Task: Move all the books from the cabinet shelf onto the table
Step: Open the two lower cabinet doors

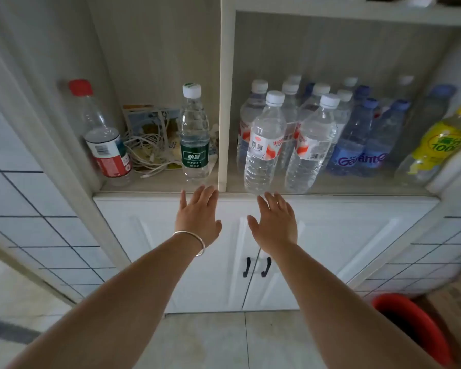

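I face a pale cabinet shelf split by an upright divider. No book shows on this shelf. My left hand, a silver bangle on its wrist, stretches flat with fingers apart just below the shelf edge, under a green-labelled water bottle. My right hand reaches out the same way, empty, its fingertips under a clear bottle with a red and white label. Neither hand touches a bottle. No table is in view.
The left bay holds a red-capped bottle and tangled white cables over a flat printed card. The right bay is packed with several water bottles, blue ones and a yellow drink. White doors with black handles below; red bucket lower right.
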